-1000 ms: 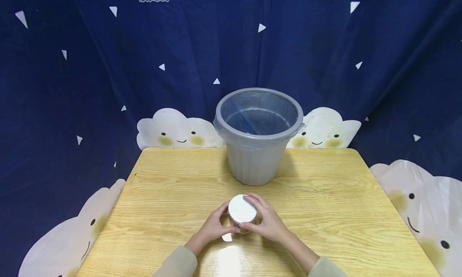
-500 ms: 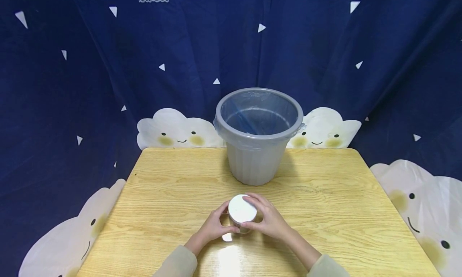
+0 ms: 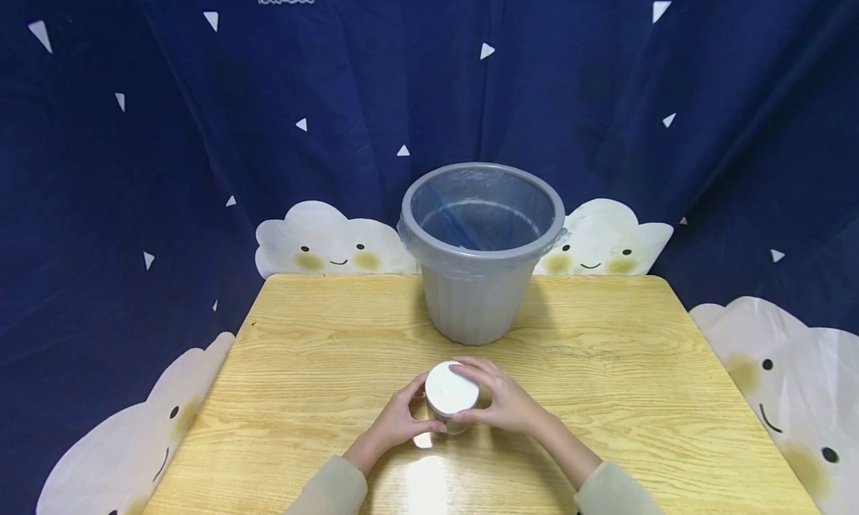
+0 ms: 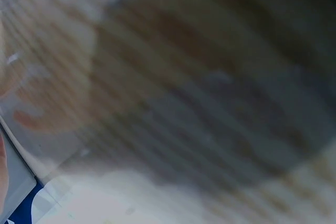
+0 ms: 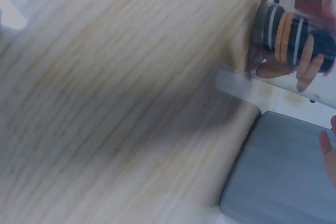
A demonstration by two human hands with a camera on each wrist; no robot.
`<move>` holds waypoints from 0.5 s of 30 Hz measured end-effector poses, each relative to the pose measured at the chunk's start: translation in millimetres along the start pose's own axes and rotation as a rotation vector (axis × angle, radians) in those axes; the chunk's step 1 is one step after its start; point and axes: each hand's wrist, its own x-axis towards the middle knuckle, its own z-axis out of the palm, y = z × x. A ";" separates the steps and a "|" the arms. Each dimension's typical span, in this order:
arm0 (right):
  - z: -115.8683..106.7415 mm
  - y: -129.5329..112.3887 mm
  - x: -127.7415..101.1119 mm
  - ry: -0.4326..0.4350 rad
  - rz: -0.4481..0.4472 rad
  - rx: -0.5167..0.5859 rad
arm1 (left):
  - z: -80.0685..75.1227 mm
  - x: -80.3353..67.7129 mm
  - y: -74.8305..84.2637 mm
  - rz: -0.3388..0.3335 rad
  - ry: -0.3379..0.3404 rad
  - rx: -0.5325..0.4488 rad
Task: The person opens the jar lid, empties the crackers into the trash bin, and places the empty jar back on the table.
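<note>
A clear jar [image 5: 265, 22] stands upright on the wooden table under a round white lid [image 3: 451, 387]. Through its wall in the right wrist view, a stack of dark and orange-tan sandwich-cookie-like discs [image 5: 284, 36] shows. My left hand [image 3: 396, 422] holds the jar's side, thumb in front and fingers behind. From the right, my right hand [image 3: 506, 405] grips the lid at its rim, its fingers reaching over the far edge and the thumb at the near side. The left wrist view is mostly blurred table.
A grey trash bin [image 3: 476, 306] with a clear liner stands behind the jar at the table's far edge. The wooden table [image 3: 322, 336] extends to both sides. A dark blue curtain [image 3: 362, 75] with white triangles and clouds hangs around it.
My right hand has turned slightly around the lid, its thumb and wrist shifting a little to the right. The left hand and the jar stay in place.
</note>
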 end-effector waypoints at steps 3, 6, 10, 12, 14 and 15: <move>-2.2 3.0 1.8 -0.030 -0.013 -0.011 | 0.1 0.3 -1.4 -0.004 -0.005 -0.008; -4.2 5.8 3.5 -0.052 -0.029 -0.028 | 0.3 0.5 -2.9 -0.006 -0.007 -0.018; -6.6 7.9 5.3 -0.072 -0.043 -0.025 | 0.5 0.7 -3.4 -0.009 -0.008 -0.024; -7.7 8.3 6.3 -0.080 -0.048 -0.021 | 0.4 0.8 -2.8 -0.009 -0.008 -0.021; -8.6 8.5 7.1 -0.086 -0.056 -0.018 | 0.2 0.9 -1.9 -0.006 -0.006 -0.015; -8.9 8.9 7.3 -0.089 -0.061 -0.019 | 0.1 0.8 -1.5 -0.005 -0.007 -0.015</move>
